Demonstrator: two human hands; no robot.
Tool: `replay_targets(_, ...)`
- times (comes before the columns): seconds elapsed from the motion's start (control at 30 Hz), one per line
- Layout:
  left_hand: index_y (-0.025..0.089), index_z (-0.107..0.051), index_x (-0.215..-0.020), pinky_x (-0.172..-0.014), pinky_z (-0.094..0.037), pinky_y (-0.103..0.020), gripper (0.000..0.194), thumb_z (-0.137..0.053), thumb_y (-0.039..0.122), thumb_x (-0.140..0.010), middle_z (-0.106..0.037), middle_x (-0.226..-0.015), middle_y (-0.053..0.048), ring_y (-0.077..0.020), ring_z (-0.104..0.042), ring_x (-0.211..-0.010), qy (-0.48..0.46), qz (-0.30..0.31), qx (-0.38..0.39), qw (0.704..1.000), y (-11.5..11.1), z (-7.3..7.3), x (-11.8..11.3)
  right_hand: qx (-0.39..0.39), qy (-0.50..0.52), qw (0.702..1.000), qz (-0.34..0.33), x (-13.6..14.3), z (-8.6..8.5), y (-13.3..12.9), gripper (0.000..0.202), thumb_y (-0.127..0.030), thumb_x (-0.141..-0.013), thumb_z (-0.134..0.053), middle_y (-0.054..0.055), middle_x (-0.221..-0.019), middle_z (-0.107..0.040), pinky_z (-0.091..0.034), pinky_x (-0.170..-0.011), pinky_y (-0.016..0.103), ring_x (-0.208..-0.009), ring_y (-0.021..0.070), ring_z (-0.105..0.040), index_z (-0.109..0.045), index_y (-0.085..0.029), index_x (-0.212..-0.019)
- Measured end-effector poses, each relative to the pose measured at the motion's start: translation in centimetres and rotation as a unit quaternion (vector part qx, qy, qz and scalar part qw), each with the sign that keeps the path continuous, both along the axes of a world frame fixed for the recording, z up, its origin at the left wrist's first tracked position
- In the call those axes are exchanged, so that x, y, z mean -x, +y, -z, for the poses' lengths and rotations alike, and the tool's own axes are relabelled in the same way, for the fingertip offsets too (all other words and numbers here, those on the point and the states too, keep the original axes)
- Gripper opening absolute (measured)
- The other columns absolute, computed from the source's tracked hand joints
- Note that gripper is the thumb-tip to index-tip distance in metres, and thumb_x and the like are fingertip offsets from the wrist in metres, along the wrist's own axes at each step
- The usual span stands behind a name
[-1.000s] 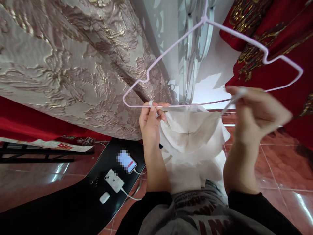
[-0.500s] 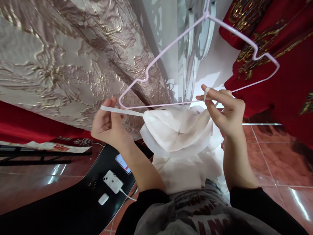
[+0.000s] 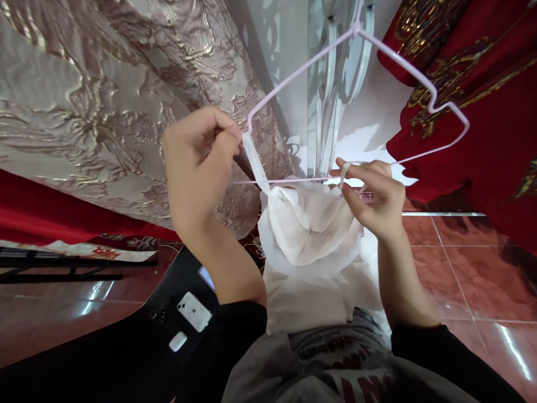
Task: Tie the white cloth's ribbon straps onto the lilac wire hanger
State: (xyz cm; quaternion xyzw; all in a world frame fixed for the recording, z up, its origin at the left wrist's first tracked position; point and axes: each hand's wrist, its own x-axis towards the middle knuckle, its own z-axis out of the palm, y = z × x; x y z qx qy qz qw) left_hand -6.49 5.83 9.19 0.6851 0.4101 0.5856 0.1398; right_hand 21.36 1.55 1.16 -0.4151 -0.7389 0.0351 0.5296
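Observation:
A pale pink clothes hanger [image 3: 308, 62] hangs in front of me. Below its bottom bar is a white garment [image 3: 312, 263] with a gathered, layered edge, draped down toward my lap. My left hand [image 3: 201, 162] pinches the garment's white ribbon strap [image 3: 255, 162] at the left notch of the hanger, with the strap pulled taut upward. At the lower bar, my right hand [image 3: 373, 190] has another thin white strap [image 3: 344, 174] looped over its index finger, and its thumb presses toward the fingers. The hanger's lower left corner is hidden behind my left hand.
Shiny pink-gold embossed fabric [image 3: 104, 112] hangs at the left, and red cloth with gold embroidery [image 3: 474, 123] at the right. On a black seat [image 3: 104, 347] lie a white phone [image 3: 194, 312], a white earbud case [image 3: 178, 341] and another phone partly behind my arm. The floor is red tile [image 3: 453, 268].
My left hand has moved up and right with its strap, from beside the hanger's lower corner to its left notch. The right hand has shifted slightly left and down, strap still looped on its finger.

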Motion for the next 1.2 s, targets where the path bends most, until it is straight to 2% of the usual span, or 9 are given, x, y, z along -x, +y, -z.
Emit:
replay_targets(0.1,0.016,-0.073,-0.075,-0.067,-0.050,-0.023,0.025,-0.064,0.000,-0.091,-0.063,-0.067,0.003,-0.0111,-0.060,-0.066,-0.054,-0.037,-0.001,0.998,0.1,0.6,-0.2,-0.014,-0.005,1.000,-0.011,-0.1,0.1,0.0,0.040,-0.017,-0.095,-0.065,-0.005,-0.106,-0.082,-0.052,-0.093,0.041,-0.088,0.0147,-0.072,-0.073,-0.035,-0.131)
replay_targets(0.23,0.017,-0.071,-0.089,-0.064,-0.055,-0.024,0.009,-0.070,0.019,-0.098,-0.067,-0.072,0.001,-0.0118,-0.064,-0.064,-0.275,-0.026,0.022,0.961,-0.7,3.9,-1.0,-0.023,-0.011,1.000,-0.003,-0.1,0.3,-0.1,0.052,-0.015,-0.094,-0.066,-0.003,-0.108,-0.082,-0.053,-0.093,0.043,-0.088,0.0157,-0.070,-0.065,-0.035,-0.143)
replay_targets(0.37,0.019,-0.066,-0.098,-0.065,-0.057,-0.025,0.028,-0.082,0.043,-0.094,-0.068,-0.069,0.000,-0.0148,-0.067,-0.065,-0.419,0.044,0.073,0.904,-2.3,7.6,-3.0,-0.027,-0.001,1.000,0.013,0.3,0.5,-0.1,0.046,-0.023,-0.096,-0.067,0.000,-0.112,-0.081,-0.059,-0.094,0.046,-0.096,0.0194,-0.072,-0.065,-0.033,-0.141)
replay_targets(0.47,0.021,-0.064,-0.095,-0.070,-0.059,-0.025,0.037,-0.082,0.053,-0.093,-0.068,-0.072,-0.001,-0.0156,-0.070,-0.071,-0.448,0.035,0.075,0.890,-3.1,9.0,-4.6,-0.057,0.079,0.995,0.033,-0.6,1.0,0.5,0.050,-0.032,-0.097,-0.070,0.005,-0.137,-0.072,-0.062,-0.100,0.050,-0.116,0.0246,-0.073,-0.061,-0.034,-0.146)
replay_targets(0.67,0.024,-0.058,-0.087,-0.069,-0.056,-0.026,0.032,-0.078,0.048,-0.097,-0.062,-0.064,0.004,-0.0141,-0.063,-0.062,-0.444,0.005,0.034,0.895,-2.7,8.5,-4.8,-0.241,0.277,0.915,0.165,-8.3,1.4,3.5,0.051,-0.038,-0.080,-0.089,0.006,-0.134,-0.073,-0.055,-0.110,0.050,-0.125,0.0295,-0.072,-0.076,-0.027,-0.128)
replay_targets(0.77,0.026,-0.057,-0.087,-0.066,-0.056,-0.029,0.031,-0.077,0.047,-0.097,-0.061,-0.062,0.004,-0.0153,-0.061,-0.058,-0.423,0.003,0.026,0.906,-2.1,7.9,-3.6,-0.141,0.236,0.952,0.136,-10.5,-0.8,3.6,0.036,-0.038,-0.083,-0.087,0.009,-0.112,-0.079,-0.060,-0.094,0.045,-0.105,0.0270,-0.078,-0.081,-0.024,-0.115)
replay_targets(0.93,0.027,-0.053,-0.089,-0.061,-0.055,-0.029,0.031,-0.073,0.049,-0.099,-0.059,-0.060,0.005,-0.0141,-0.059,-0.054,-0.391,0.000,0.040,0.920,-0.9,8.0,-2.2,-0.002,0.120,0.989,0.092,-8.8,-5.5,2.0,0.015,-0.039,-0.088,-0.084,0.008,-0.085,-0.075,-0.054,-0.071,0.038,-0.079,0.0192,-0.071,-0.081,-0.025,-0.092)
replay_targets(1.1,0.027,-0.052,-0.089,-0.060,-0.055,-0.028,0.029,-0.068,0.048,-0.101,-0.062,-0.061,0.005,-0.0142,-0.063,-0.056,-0.378,0.003,0.056,0.924,-0.8,8.3,-2.1,-0.139,0.089,0.983,0.085,-6.7,-6.4,1.0,0.032,-0.042,-0.092,-0.079,0.012,-0.110,-0.072,-0.055,-0.088,0.044,-0.104,0.0269,-0.070,-0.078,-0.024,-0.118)
replay_targets(1.2,0.026,-0.055,-0.090,-0.065,-0.057,-0.030,0.029,-0.070,0.049,-0.099,-0.066,-0.065,0.003,-0.0155,-0.068,-0.062,-0.385,0.005,0.068,0.921,-1.2,8.3,-2.5,-0.200,0.118,0.969,0.085,-5.2,-5.3,0.6,0.022,-0.033,-0.094,-0.074,0.011,-0.103,-0.071,-0.054,-0.090,0.045,-0.104,0.0267,-0.068,-0.079,-0.023,-0.113)
